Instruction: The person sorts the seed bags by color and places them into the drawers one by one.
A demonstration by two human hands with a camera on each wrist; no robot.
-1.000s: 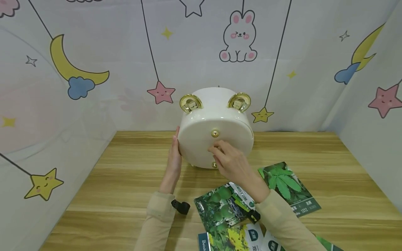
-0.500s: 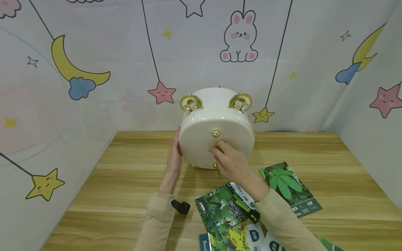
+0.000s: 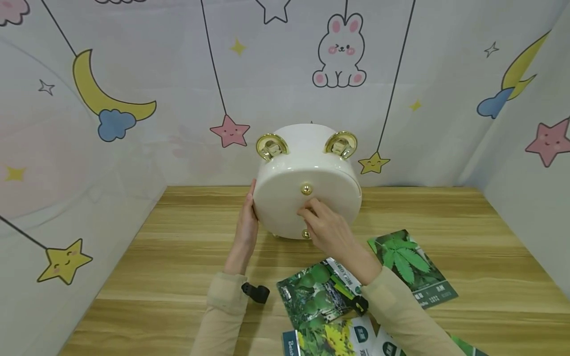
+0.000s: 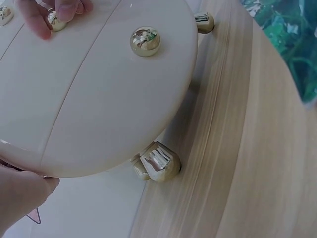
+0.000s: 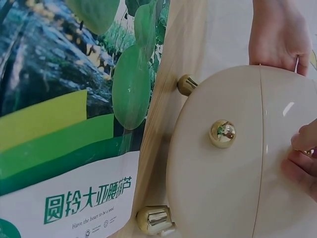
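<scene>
A glossy white round drawer box (image 3: 278, 202) stands on the wooden table, with gold bear ears (image 3: 272, 147) on top and gold feet (image 4: 161, 161) below. Gold ball knobs run down its front: a top knob (image 3: 306, 189), a bottom knob (image 4: 145, 41) and a middle knob (image 4: 55, 21). With thumb and fingers my right hand (image 3: 331, 230) pinches the middle knob, which shows partly between the fingertips in the left wrist view. My left hand (image 3: 248, 225) rests along the box's left side, fingers extended and partly hidden behind it. Seams cross the front, and the drawers sit flush.
Several printed seed packets lie near the right forearm: a green-fruit packet (image 3: 307, 296), a yellow-flower packet (image 3: 334, 338) and a leaf packet (image 3: 405, 264). A cartoon-patterned cloth (image 3: 285, 89) hangs close behind the box. Black wrist cameras (image 3: 256, 292) sit at both cuffs.
</scene>
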